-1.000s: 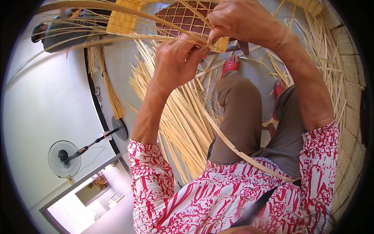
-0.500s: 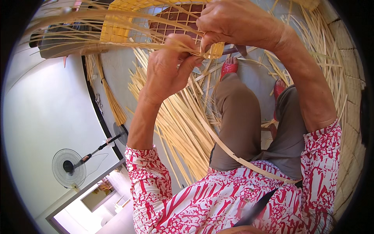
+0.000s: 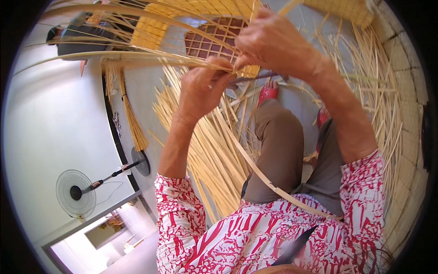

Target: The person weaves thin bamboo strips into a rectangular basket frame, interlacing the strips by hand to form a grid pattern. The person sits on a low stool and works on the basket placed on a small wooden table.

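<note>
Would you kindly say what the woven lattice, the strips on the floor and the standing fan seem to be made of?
The woven lattice: probably matte bamboo or cane, given its bending tan slats. The strips: likely the same, matte, pale, flat. The standing fan: perhaps metal and plastic, given its fine grille; finish unclear.

I can read no lettering, label, number or sign, either beside my left grip (image 3: 200,89) or around my right grip (image 3: 276,45).

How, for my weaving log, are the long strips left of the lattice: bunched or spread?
Spread: the long strips fan out leftward beyond the left hand, with background showing between them; some run out of view.
</note>
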Demonstrator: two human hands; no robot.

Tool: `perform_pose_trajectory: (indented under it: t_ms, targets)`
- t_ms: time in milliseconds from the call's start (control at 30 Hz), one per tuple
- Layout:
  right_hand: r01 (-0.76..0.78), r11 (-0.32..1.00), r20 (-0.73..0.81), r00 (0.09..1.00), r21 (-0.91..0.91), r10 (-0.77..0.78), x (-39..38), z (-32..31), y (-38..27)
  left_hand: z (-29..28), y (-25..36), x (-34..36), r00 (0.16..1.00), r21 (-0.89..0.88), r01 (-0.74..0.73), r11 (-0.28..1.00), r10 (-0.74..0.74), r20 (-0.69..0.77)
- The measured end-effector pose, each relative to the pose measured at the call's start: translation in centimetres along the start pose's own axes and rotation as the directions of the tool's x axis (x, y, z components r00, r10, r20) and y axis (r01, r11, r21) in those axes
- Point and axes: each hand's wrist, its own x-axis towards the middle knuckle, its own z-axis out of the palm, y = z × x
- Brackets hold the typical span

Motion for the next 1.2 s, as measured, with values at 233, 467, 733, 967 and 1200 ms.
perform_pose_trajectory:
  t_ms: [233, 467, 733, 967, 1200]
  targets:
    - [-0.142, 0.989, -0.248, 0.957, 0.051, 0.15, 1.2, 0.3, -0.9, 0.9, -1.7, 0.6, 0.967, -0.17, 0.11, 0.979, -0.145, -0.212]
    - [-0.599, 0.037, 0.384, 0.558, 0.8, 0.736, -2.5, 8.0, -0.8, -0.3, -4.3, -1.7, 0.964, -0.258, 0.11, 0.96, -0.166, -0.206]
    - [0.106, -0.792, 0.542, 0.674, 0.602, 0.502, -0.9, 4.1, 0.4, -1.0, -3.9, -2.2, 0.954, -0.18, 0.187, 0.966, -0.222, -0.203]
    - [-0.425, -0.154, 0.452, 0.822, 0.892, 0.346, 3.4, -0.9, -2.7, -0.2, -3.8, -2.2, 0.939, -0.208, 0.104, 0.973, -0.165, -0.301]
    - [-0.356, 0.359, 0.309, 0.933, 0.863, 0.183, 3.8, -0.6, -3.4, -0.1, -3.9, -1.4, 0.938, -0.228, 0.044, 0.973, -0.119, -0.326]
